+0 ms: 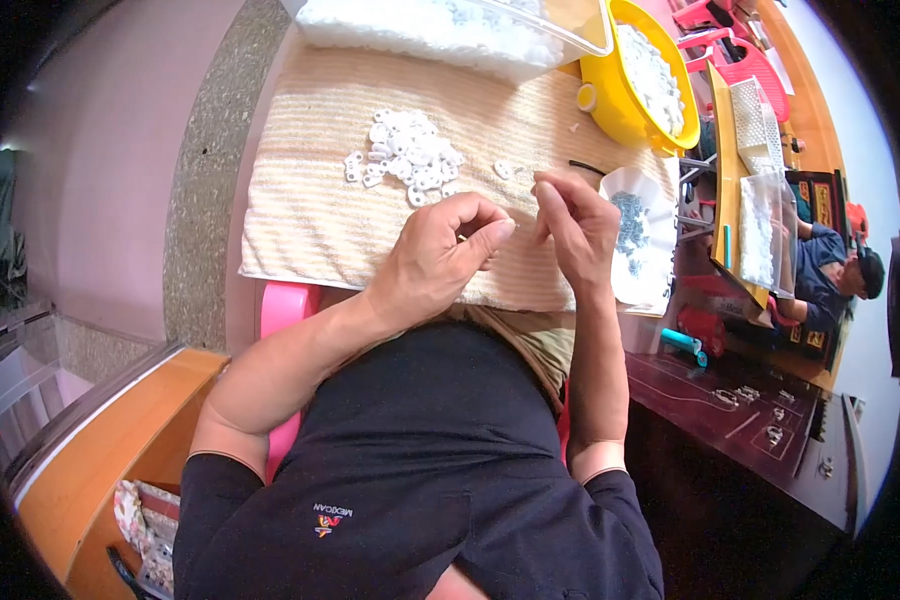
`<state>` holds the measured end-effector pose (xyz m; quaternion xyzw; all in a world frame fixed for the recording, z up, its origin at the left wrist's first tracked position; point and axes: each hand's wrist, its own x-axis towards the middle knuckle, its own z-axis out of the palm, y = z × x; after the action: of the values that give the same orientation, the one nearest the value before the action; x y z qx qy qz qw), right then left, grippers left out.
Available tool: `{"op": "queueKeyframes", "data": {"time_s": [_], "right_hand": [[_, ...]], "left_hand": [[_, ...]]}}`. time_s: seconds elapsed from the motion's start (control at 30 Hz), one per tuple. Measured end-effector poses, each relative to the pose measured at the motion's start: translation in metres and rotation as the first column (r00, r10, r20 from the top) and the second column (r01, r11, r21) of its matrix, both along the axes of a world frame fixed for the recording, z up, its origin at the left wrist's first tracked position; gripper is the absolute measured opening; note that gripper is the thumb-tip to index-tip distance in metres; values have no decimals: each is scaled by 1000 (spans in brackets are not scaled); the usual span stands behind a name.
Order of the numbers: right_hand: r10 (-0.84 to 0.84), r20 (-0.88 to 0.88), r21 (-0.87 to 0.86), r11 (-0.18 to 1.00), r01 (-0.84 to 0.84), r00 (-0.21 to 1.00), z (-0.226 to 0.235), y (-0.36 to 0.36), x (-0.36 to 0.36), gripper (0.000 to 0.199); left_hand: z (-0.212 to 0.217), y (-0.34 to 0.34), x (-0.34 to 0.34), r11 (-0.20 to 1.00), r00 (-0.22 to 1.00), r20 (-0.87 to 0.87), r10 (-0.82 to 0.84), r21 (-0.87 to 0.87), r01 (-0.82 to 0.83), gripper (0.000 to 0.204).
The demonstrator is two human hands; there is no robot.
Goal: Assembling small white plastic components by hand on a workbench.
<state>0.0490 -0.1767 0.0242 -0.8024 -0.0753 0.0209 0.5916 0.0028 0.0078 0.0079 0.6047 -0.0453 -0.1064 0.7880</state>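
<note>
Left hand (450, 245), right hand (582, 222): fingers nearly closed, hold unclear. Fluted dish (660, 193) at towel-covered table's (315, 215) right edge easily spilled if nudged.

Too small to tell what the left hand (445, 243) and the right hand (580, 225) pinch.
Beyond the hands, the clear box (570, 38) is cut off by the top edge. Just right of the right hand, the grey bits (630, 225) in the white paper dish (656, 190) are too small to name. Nearer than the left hand, the left forearm (305, 362) hides part of the pink chair (288, 302). Well right of both, metal pieces (774, 435) are too small to identify.
</note>
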Motion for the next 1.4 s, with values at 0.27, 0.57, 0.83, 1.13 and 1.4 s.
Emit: {"op": "queueKeyframes", "data": {"time_s": [0.27,0.57,0.83,1.13,1.4], "right_hand": [[223,2,233,948,-217,975,-4,5,-29,14],[166,31,275,947,-168,986,-7,9,-31,9],[111,-103,462,885,-51,989,-14,6,-32,10],[157,-142,446,892,-78,977,-20,7,-34,12],[123,-179,422,906,-37,976,-19,11,-35,13]], "left_hand": [[0,2,0,975,989,-103,-106,-206,83,19],[0,2,1,949,973,-181,-146,-303,87,18],[1,3,0,912,957,-268,-109,-410,-10,20],[-1,3,1,908,947,-310,-89,-417,-51,20],[3,3,1,910,934,-342,-105,-413,-49,20]]}}
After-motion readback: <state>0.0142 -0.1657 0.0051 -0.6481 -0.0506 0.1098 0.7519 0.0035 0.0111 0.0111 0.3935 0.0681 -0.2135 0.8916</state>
